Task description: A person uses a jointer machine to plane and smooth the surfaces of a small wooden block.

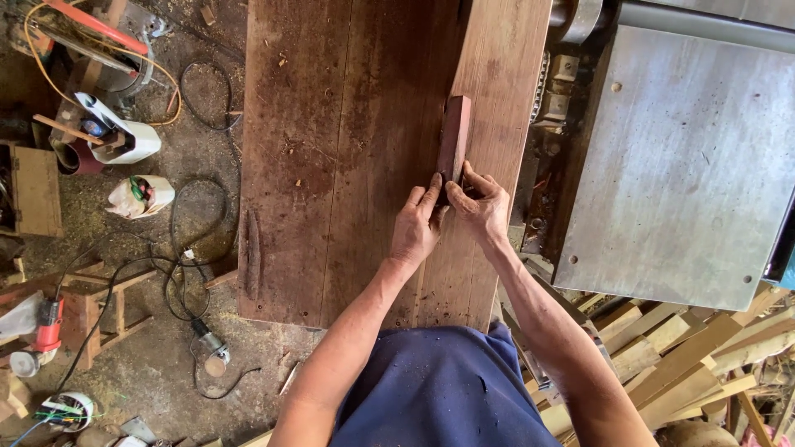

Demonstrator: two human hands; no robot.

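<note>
Our left hand (416,229) and right hand (482,207) meet at the near end of a small reddish wood block (455,136) on the bench (331,165), fingers pinching it from both sides.

Rough matt wooden block (454,136), worn wooden bench (331,165)

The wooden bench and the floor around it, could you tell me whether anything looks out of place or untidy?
Both hands, left hand and right hand, grip the small wood block squarely. Oddities: black cables tangled across the sawdust-strewn floor.

Bare forearms, no sleeves visible; blue garment at waist, possibly shorts.
</note>
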